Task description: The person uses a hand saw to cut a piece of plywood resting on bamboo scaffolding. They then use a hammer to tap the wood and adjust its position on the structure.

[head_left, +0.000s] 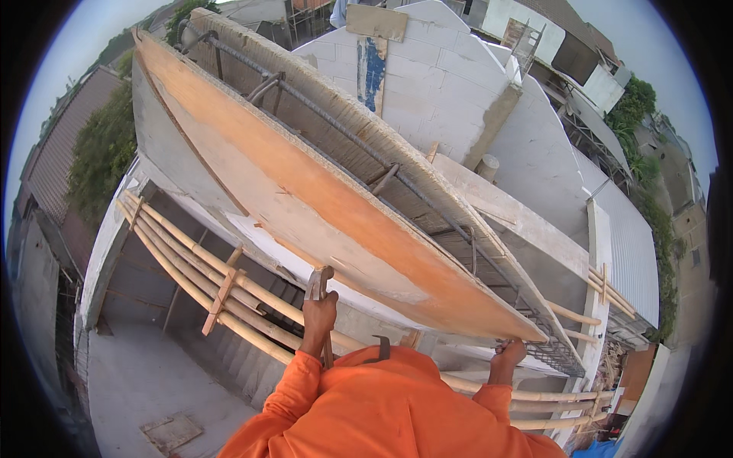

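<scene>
My left hand (319, 320) is wrapped round the handle of a claw hammer (318, 282), its metal head raised beside the lower edge of a plywood formwork board (321, 195). The board's face is pale with a broad orange stain. At the board's near right end, my right hand (509, 354) is closed just under the bottom edge. Whatever its fingers hold is too small to make out. Behind the board runs steel rebar (336, 126) with tied stirrups, lying between it and a second rough board (427, 172).
Bamboo poles (244, 282) cross in front of me, joined by short wooden pieces (221, 299). Below lies a concrete floor (145, 382) with stairs (237, 359). A white block wall (450, 84) stands beyond the formwork. More rebar (561, 357) sticks out at the right.
</scene>
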